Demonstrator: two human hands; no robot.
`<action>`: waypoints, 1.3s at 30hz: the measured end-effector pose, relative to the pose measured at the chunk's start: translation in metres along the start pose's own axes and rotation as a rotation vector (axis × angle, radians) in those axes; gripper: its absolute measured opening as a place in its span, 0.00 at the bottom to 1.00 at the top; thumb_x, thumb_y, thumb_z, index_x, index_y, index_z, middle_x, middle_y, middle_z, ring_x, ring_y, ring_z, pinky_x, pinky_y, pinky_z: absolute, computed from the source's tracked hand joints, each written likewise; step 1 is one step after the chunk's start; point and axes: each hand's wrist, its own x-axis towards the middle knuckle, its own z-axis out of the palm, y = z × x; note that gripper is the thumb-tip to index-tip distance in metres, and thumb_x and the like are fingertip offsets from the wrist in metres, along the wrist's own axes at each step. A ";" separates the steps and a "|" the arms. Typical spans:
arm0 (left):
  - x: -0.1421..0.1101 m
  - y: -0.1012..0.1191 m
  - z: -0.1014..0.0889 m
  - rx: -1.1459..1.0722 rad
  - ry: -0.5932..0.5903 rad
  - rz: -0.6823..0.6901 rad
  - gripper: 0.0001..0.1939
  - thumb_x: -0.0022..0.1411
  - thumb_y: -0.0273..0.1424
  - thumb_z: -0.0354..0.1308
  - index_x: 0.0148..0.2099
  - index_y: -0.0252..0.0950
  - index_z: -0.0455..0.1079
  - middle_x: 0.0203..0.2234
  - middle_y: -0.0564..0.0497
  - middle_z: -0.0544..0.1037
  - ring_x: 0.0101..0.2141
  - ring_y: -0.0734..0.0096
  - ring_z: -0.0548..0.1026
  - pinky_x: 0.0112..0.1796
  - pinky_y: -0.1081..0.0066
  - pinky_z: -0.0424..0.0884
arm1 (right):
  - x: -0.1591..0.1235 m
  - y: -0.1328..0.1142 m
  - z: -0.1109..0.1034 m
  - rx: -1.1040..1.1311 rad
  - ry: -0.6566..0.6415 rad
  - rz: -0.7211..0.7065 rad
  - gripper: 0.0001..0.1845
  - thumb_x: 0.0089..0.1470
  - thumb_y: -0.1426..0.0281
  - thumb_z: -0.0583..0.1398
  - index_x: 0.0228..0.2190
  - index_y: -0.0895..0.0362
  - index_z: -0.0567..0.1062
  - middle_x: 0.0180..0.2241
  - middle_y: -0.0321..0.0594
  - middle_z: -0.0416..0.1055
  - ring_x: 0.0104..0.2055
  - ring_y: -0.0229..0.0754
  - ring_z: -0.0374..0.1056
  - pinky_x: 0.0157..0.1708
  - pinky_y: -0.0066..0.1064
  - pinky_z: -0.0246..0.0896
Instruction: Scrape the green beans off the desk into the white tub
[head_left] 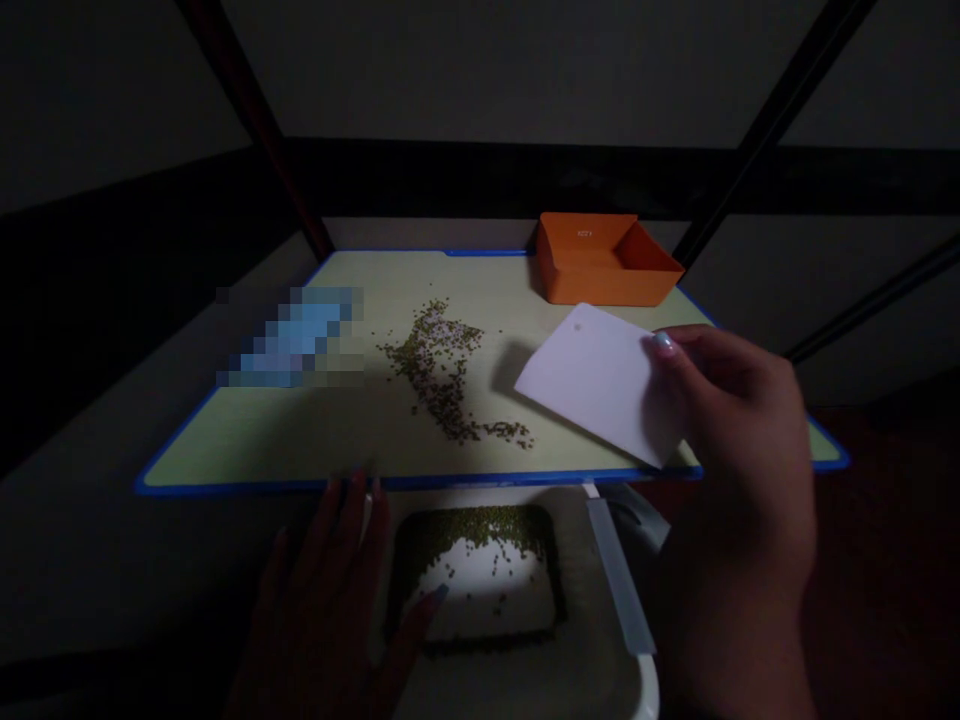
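My right hand [739,400] pinches a white card [600,375] with a small hole near one corner. The card is tilted just above the board [352,450], which is pale with a blue edge. Small green beans [442,385] lie scattered in a loose patch left of the card. Below the board's near edge is a translucent plastic container [600,660] with more green beans along its far and left sides. My left hand [337,600] grips the container's left side, thumb reaching over the inside and fingers stretched towards the board's edge. Shadow hides part of this hand.
An orange open box [611,285] stands at the board's far right corner. A blurred-out blue rectangular item [296,335] lies on the left side. Dark bars [255,120] slant up behind the board. The surroundings are dim.
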 end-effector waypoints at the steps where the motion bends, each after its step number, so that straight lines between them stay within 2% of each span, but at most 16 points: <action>1: 0.000 0.000 0.001 0.000 0.009 0.005 0.39 0.63 0.46 0.43 0.68 0.28 0.41 0.68 0.36 0.50 0.68 0.53 0.41 0.57 0.47 0.52 | 0.002 0.003 -0.005 -0.032 0.028 0.010 0.11 0.54 0.60 0.62 0.30 0.55 0.78 0.25 0.39 0.73 0.24 0.38 0.64 0.21 0.29 0.52; 5: 0.002 -0.002 0.007 -0.011 0.006 0.005 0.40 0.63 0.46 0.44 0.69 0.30 0.39 0.68 0.34 0.50 0.68 0.49 0.44 0.54 0.43 0.59 | 0.008 0.012 -0.017 -0.115 0.002 0.029 0.11 0.53 0.61 0.62 0.28 0.56 0.77 0.23 0.38 0.72 0.23 0.38 0.62 0.21 0.30 0.51; 10: 0.001 -0.006 0.013 -0.065 -0.008 -0.012 0.41 0.62 0.46 0.45 0.70 0.35 0.36 0.68 0.36 0.49 0.67 0.45 0.47 0.53 0.40 0.61 | 0.009 0.012 -0.020 -0.029 -0.171 0.077 0.12 0.53 0.61 0.61 0.27 0.57 0.76 0.22 0.36 0.70 0.22 0.36 0.60 0.22 0.29 0.53; 14: 0.002 -0.004 0.011 -0.043 0.005 0.000 0.41 0.61 0.44 0.47 0.70 0.34 0.35 0.69 0.36 0.46 0.66 0.42 0.48 0.53 0.38 0.61 | 0.005 0.009 -0.020 0.045 -0.354 0.076 0.13 0.54 0.60 0.61 0.27 0.57 0.75 0.23 0.36 0.69 0.23 0.35 0.60 0.22 0.28 0.52; 18: 0.004 0.000 0.008 -0.077 0.005 -0.036 0.41 0.61 0.44 0.47 0.70 0.36 0.35 0.69 0.36 0.47 0.65 0.39 0.51 0.53 0.35 0.61 | 0.002 0.008 -0.013 0.052 -0.423 0.050 0.13 0.56 0.60 0.60 0.29 0.57 0.75 0.24 0.35 0.69 0.25 0.36 0.61 0.23 0.27 0.52; 20: 0.005 0.001 0.008 -0.095 0.006 -0.057 0.41 0.61 0.42 0.48 0.70 0.39 0.34 0.69 0.39 0.47 0.65 0.39 0.53 0.53 0.35 0.61 | 0.002 0.008 -0.008 0.047 -0.431 0.015 0.12 0.57 0.61 0.59 0.30 0.56 0.75 0.25 0.35 0.70 0.26 0.36 0.62 0.25 0.28 0.53; 24: 0.005 0.000 0.010 -0.124 0.023 -0.077 0.41 0.60 0.41 0.48 0.70 0.42 0.31 0.71 0.46 0.39 0.65 0.40 0.52 0.55 0.35 0.60 | 0.003 0.008 -0.001 0.016 -0.419 -0.042 0.11 0.58 0.62 0.58 0.30 0.56 0.75 0.27 0.36 0.72 0.30 0.38 0.64 0.29 0.29 0.55; 26: 0.004 0.000 0.010 -0.139 0.032 -0.062 0.42 0.60 0.41 0.48 0.70 0.43 0.32 0.71 0.47 0.39 0.66 0.41 0.51 0.56 0.35 0.60 | 0.004 0.008 0.000 0.002 -0.400 -0.049 0.11 0.58 0.63 0.58 0.30 0.56 0.75 0.28 0.37 0.73 0.30 0.39 0.65 0.30 0.30 0.55; 33: 0.005 -0.001 0.011 -0.161 0.038 -0.068 0.42 0.59 0.40 0.49 0.70 0.44 0.31 0.71 0.52 0.35 0.65 0.40 0.51 0.56 0.35 0.58 | 0.010 0.014 -0.003 0.001 -0.312 -0.019 0.10 0.57 0.63 0.59 0.29 0.56 0.75 0.28 0.37 0.74 0.31 0.39 0.66 0.31 0.31 0.55; 39: 0.005 -0.002 0.012 -0.168 0.036 -0.067 0.43 0.59 0.41 0.48 0.70 0.46 0.30 0.71 0.55 0.33 0.65 0.38 0.50 0.56 0.33 0.58 | 0.014 0.025 -0.011 0.053 -0.212 0.027 0.11 0.55 0.62 0.60 0.29 0.57 0.76 0.27 0.37 0.73 0.29 0.38 0.64 0.27 0.30 0.54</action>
